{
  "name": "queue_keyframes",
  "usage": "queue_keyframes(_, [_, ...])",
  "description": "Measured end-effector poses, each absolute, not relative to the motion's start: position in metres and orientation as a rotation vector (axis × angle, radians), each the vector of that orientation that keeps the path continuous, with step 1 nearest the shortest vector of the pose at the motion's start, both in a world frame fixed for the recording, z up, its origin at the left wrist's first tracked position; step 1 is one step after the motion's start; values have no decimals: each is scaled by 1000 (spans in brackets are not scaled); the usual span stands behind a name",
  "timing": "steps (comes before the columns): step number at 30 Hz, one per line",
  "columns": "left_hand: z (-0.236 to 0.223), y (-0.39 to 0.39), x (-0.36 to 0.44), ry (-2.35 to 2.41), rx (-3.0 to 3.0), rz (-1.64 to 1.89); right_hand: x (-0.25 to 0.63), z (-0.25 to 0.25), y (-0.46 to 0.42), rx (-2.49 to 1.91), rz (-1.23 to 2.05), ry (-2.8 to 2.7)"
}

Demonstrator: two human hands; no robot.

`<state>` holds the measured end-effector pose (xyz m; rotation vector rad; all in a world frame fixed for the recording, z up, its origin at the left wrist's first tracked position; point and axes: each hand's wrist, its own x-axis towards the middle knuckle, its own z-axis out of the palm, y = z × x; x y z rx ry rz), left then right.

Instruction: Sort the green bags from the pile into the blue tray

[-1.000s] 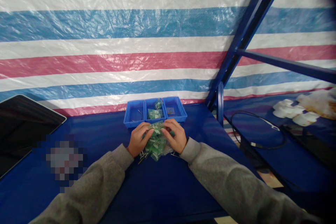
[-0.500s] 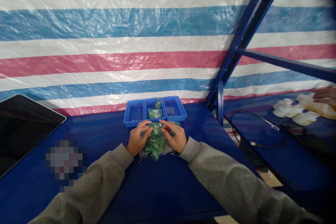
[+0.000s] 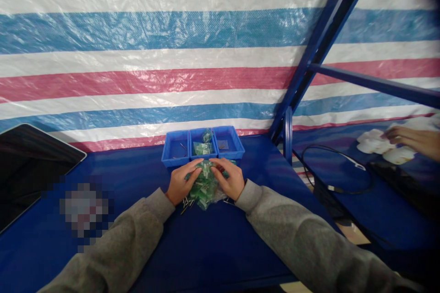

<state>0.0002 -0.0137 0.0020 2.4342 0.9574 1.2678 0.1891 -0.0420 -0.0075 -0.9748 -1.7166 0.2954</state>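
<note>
My left hand [image 3: 182, 182] and my right hand [image 3: 230, 178] face each other over a pile of green-tinted plastic bags [image 3: 203, 193]. Thumbs and forefingers close on opposite sides of a small green plastic bag [image 3: 206, 169] with pale contents. Thin metal pins [image 3: 187, 202] stick out by the left side of the pile. Just beyond my fingers stand three joined blue bins. The left bin [image 3: 165, 158] holds a few thin pieces, the middle bin [image 3: 203, 131] green bags, and the right bin [image 3: 237, 139] a small clear bag.
At left lies a dark flat screen [image 3: 30, 169], beside a blurred-out patch. A blue metal frame [image 3: 288, 137] rises at right. Past it are a black cable [image 3: 338, 146], white cups or rolls [image 3: 373, 142] and another person's hand [image 3: 412, 138]. Striped sheeting hangs behind.
My hands have barely shifted, still at the same green bag. At right, the other person's hand has reached leftward over the white objects.
</note>
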Motion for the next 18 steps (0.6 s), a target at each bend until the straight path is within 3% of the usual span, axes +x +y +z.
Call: queue_keyframes(18, [-1, -12, 0, 964, 2496, 1236, 188, -8, -42, -943, 259, -1665])
